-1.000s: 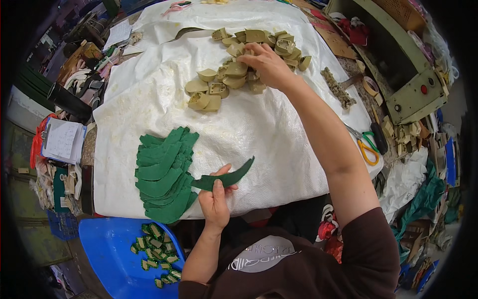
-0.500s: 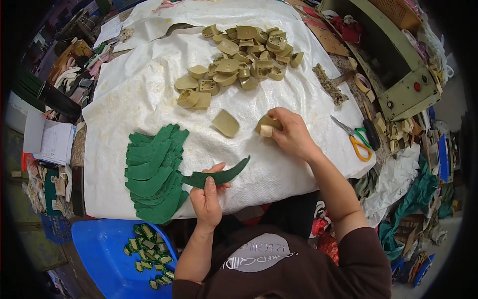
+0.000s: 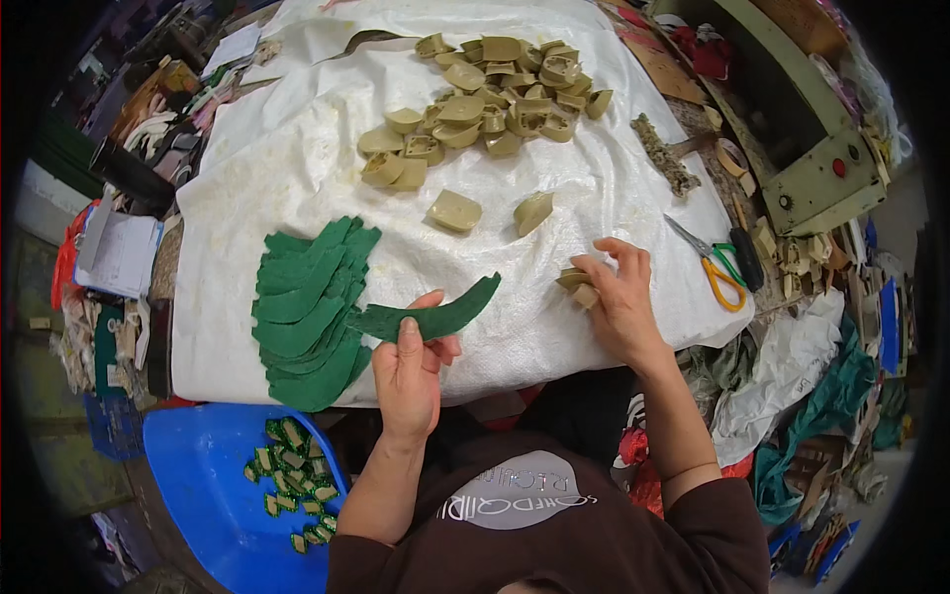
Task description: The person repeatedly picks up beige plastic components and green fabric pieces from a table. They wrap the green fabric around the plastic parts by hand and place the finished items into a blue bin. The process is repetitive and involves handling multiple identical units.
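Note:
My left hand [image 3: 408, 371] pinches a curved green strip [image 3: 445, 319] between thumb and fingers; its pointed end reaches up and to the right. Just left of it, a fanned stack of similar green strips [image 3: 309, 317] lies on the white sheet. Over at the right, my right hand [image 3: 618, 297] has its fingers round a small beige shoe heel [image 3: 574, 281], partly covered by the fingers. Two beige shoe heels lie apart on the sheet beyond my hands, one on the left [image 3: 455, 211] and one on the right [image 3: 533, 213].
A heap of beige heels [image 3: 495, 94] lies farther back on the white sheet [image 3: 267, 168]. Scissors [image 3: 708, 262] with orange and green handles rest at the right. A blue bin [image 3: 193, 475] at lower left holds green-edged pieces. A green metal machine [image 3: 821, 168] stands far right.
My right hand has left one heel on the sheet and moved right and nearer to me with another heel. The left hand still holds the green strip. The view has shifted slightly.

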Motion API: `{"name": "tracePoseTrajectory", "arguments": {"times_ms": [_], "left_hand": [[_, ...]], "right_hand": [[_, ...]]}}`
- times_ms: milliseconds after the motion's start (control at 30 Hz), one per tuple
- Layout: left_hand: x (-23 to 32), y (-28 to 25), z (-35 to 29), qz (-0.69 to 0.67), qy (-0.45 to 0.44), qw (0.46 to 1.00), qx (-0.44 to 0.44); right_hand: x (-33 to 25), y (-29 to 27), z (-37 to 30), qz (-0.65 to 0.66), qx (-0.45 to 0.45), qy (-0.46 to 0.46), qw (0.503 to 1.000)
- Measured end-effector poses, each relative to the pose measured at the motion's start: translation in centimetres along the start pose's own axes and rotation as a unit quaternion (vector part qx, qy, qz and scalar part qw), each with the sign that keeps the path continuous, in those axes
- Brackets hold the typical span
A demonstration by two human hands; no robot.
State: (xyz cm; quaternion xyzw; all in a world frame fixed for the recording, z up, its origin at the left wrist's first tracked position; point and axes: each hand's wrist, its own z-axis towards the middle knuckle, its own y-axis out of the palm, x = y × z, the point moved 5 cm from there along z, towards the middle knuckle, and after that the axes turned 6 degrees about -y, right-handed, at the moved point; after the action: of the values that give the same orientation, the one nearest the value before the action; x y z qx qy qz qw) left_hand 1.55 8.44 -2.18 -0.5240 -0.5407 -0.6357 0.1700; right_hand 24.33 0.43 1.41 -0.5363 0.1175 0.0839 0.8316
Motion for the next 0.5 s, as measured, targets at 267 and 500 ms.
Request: {"name": "tracePoseTrajectory", "arguments": {"times_ms": [267,500], "left_hand": [[-0.2,1.2,-1.6,-0.017,-0.009,1.000,0.016],[1.4,4.0,-3.1,-0.025,-0.002,0.999,-0.041]], "right_hand": [[-7.8,-2.9,-0.1,0.478,0.123,-0.134,0.859],[-10.0,0.2,-0.3,0.359,0.241,-0.202,0.879]]}}
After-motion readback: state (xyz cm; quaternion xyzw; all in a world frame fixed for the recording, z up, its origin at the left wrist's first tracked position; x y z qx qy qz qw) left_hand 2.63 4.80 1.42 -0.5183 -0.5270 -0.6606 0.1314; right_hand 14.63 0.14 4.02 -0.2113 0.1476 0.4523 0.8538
